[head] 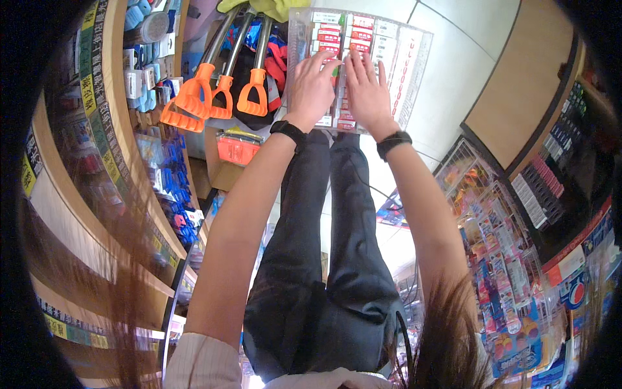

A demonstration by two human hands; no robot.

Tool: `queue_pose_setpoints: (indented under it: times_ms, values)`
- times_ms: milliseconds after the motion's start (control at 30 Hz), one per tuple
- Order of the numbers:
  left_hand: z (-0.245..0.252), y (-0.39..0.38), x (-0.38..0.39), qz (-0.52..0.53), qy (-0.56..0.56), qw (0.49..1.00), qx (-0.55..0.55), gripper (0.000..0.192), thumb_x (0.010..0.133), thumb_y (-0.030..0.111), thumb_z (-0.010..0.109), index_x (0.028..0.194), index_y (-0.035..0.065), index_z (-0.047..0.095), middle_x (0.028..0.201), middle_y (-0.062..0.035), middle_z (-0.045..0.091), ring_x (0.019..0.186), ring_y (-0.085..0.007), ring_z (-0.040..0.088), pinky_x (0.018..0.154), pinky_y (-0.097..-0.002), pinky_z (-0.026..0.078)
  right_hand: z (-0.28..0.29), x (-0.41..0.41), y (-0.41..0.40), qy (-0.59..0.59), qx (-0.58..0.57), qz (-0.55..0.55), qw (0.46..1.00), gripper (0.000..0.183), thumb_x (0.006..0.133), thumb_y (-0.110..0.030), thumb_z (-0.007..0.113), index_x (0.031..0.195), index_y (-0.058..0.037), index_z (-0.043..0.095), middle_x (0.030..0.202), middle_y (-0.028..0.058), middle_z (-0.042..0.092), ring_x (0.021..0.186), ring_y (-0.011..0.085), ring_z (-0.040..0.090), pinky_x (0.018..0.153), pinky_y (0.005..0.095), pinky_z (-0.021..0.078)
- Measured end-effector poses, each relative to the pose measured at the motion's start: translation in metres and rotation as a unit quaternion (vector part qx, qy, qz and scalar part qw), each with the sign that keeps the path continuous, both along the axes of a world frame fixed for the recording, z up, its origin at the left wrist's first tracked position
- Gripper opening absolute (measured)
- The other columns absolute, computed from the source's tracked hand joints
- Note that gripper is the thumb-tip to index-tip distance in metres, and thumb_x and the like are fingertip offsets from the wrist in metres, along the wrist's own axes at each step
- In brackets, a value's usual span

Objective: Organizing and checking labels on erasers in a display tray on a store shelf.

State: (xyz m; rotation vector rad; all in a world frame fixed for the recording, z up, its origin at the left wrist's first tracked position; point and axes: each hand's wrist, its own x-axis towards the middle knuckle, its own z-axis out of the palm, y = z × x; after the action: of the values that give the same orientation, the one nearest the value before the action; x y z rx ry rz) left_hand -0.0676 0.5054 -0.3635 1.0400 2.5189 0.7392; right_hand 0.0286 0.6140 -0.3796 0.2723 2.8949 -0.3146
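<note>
In front of my legs is a clear plastic tray with columns of small red-and-white and white packs bearing writing. My left hand lies over its left side, fingers bent beside a column of red-and-white packs. Whether anything is between those fingers is hidden. My right hand rests palm down across the middle column of packs, its fingers stretched out and slightly apart. Both hands cover part of the packs beneath them.
Left of the tray stand several metal shafts with orange D-shaped handles. Wooden shelves of packaged goods line the left. At right are a wire rack with colourful packets and a brown panel. Pale floor tiles show beyond the tray.
</note>
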Motion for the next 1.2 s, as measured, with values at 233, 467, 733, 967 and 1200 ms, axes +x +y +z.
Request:
queue_pose_setpoints:
  times_ms: [233, 467, 733, 967, 1200]
  values:
    - [-0.011, 0.007, -0.028, -0.033, 0.012, 0.999, -0.03, 0.041, 0.071, -0.002, 0.052, 0.112, 0.0021, 0.054, 0.122, -0.0089, 0.05, 0.114, -0.0237, 0.046, 0.098, -0.0416, 0.029, -0.003, -0.041, 0.03, 0.066, -0.045, -0.082, 0.993, 0.051, 0.081, -0.014, 0.048, 0.128, 0.0021, 0.039, 0.134, 0.0182, 0.038, 0.129, 0.0292, 0.03, 0.107, 0.0486, 0.0164]
    - [-0.024, 0.011, -0.044, -0.123, 0.083, 0.975, -0.163, 0.062, 0.071, -0.005, 0.048, 0.131, 0.0045, 0.038, 0.139, -0.0072, 0.035, 0.129, -0.0191, 0.032, 0.103, -0.0472, 0.021, -0.013, -0.018, -0.002, -0.014, -0.038, -0.042, 0.998, 0.054, 0.089, -0.024, 0.042, 0.136, -0.001, 0.029, 0.143, 0.0126, 0.028, 0.133, 0.028, 0.024, 0.109, 0.048, 0.0129]
    - [-0.025, -0.002, -0.037, -0.161, 0.045, 0.976, -0.14, 0.059, 0.072, -0.003, 0.051, 0.129, 0.0047, 0.04, 0.139, -0.0071, 0.035, 0.129, -0.019, 0.032, 0.104, -0.048, 0.023, 0.007, 0.026, -0.031, -0.09, -0.043, -0.04, 0.994, 0.058, 0.086, -0.018, 0.041, 0.138, 0.0004, 0.024, 0.146, 0.0129, 0.021, 0.134, 0.0257, 0.022, 0.109, 0.0448, 0.0131]
    - [-0.028, 0.016, -0.062, -0.139, 0.004, 0.987, -0.076, 0.043, 0.077, 0.003, 0.049, 0.12, 0.0005, 0.049, 0.13, -0.0153, 0.046, 0.126, -0.0214, 0.037, 0.105, -0.0478, 0.021, 0.019, 0.058, -0.051, -0.121, -0.096, -0.036, 0.987, 0.059, 0.086, -0.023, 0.045, 0.137, 0.0014, 0.026, 0.146, 0.0132, 0.022, 0.134, 0.0246, 0.021, 0.109, 0.0427, 0.0157]
    - [-0.019, 0.037, -0.041, -0.158, 0.195, 0.936, -0.248, 0.047, 0.078, 0.01, 0.05, 0.122, -0.0056, 0.045, 0.131, -0.0197, 0.043, 0.126, -0.0296, 0.036, 0.106, -0.0544, 0.012, 0.029, 0.085, -0.068, -0.177, -0.126, -0.04, 0.975, 0.064, 0.087, -0.031, 0.048, 0.137, 0.001, 0.024, 0.145, 0.0131, 0.022, 0.135, 0.025, 0.018, 0.11, 0.0423, 0.0144]
